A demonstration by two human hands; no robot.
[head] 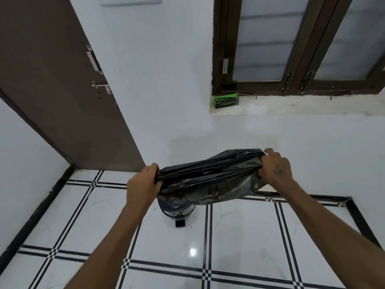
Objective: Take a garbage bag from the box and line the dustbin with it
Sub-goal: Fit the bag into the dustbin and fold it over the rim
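Note:
A black garbage bag (208, 176) is stretched wide between my two hands, just above the dustbin. My left hand (142, 184) grips its left edge and my right hand (275, 168) grips its right edge, a little higher. The small grey pedal dustbin (177, 213) stands on the tiled floor below the bag; the plastic hides its top and rim. The green garbage bag box (226, 100) lies on the window sill at the back, far from both hands.
A brown door (62, 90) with metal latches stands at the left. A dark-framed window (291, 49) is above the sill (312, 107). White floor tiles with black stripes (208, 247) spread around the dustbin, and the white wall is close behind it.

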